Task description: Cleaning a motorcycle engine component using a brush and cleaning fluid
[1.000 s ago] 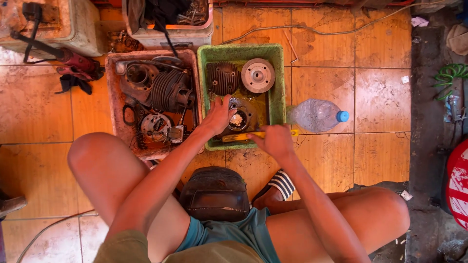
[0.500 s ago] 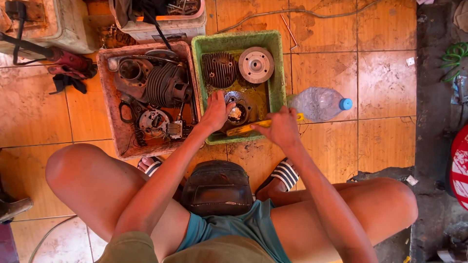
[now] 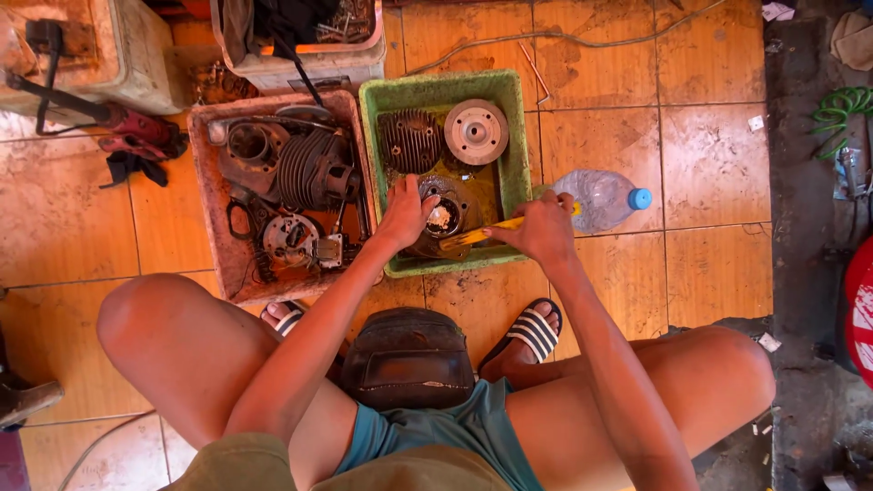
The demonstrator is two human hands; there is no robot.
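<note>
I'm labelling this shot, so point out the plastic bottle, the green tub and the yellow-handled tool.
plastic bottle [image 3: 596,198]: head view, clear body.
green tub [image 3: 436,89]: head view, far rim.
yellow-handled tool [image 3: 473,235]: head view, yellow handle.
</note>
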